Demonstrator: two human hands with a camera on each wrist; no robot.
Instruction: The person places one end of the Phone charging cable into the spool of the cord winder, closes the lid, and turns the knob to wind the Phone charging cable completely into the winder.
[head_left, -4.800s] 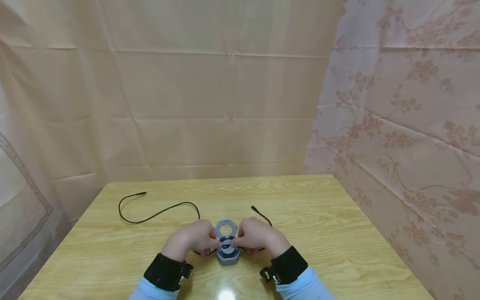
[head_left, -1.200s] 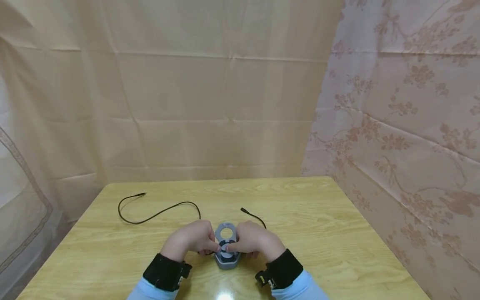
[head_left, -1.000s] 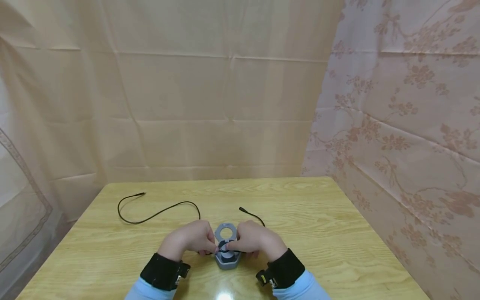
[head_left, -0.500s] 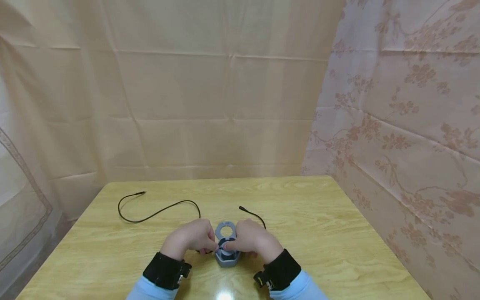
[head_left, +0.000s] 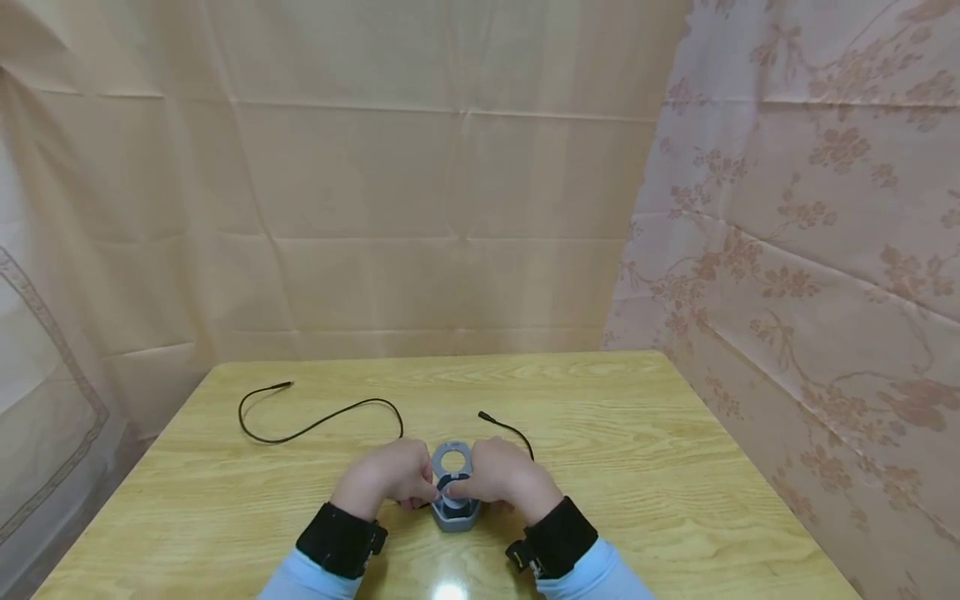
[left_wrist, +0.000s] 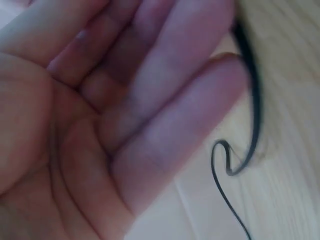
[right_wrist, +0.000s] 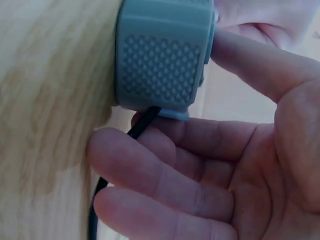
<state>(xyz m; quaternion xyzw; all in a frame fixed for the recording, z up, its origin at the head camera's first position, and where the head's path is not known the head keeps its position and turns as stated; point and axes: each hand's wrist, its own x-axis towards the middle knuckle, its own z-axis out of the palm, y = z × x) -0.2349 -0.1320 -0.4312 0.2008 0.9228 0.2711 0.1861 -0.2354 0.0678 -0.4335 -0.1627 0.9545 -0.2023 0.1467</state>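
At the near edge of the table (head_left: 637, 475): two light blue sleeves (head_left: 307, 579), one each side, with black wrist straps (head_left: 341, 540) just beyond. A bright glare spot on the wood between them.

Left hand (head_left: 386, 477): fingers bent, thumb and fingertips at the left rim of a small grey case (head_left: 456, 525). Cannot tell whether they pinch case or cable; contact point hidden. Left wrist view: black cable (left_wrist: 256, 95) running past the outer fingertips, partly blurred.

Right hand (head_left: 510, 479): narrow grip on the case, thumb over its top, index finger against its side; remaining fingers loosely bent. Right wrist view: bumpy texture on the case wall, cable leaving its edge, passing behind the fingers.

Case sits flat on the table, between the hands. Grey ring-shaped part (head_left: 452, 447) on its far side. Beyond the right hand, a short cable length ending in a plug (head_left: 486, 416). Beyond the left, a longer S-curve, its tip near the far left corner.

Behind the table, a creased beige curtain (head_left: 420, 183); to the right, pink floral cloth (head_left: 825, 208).
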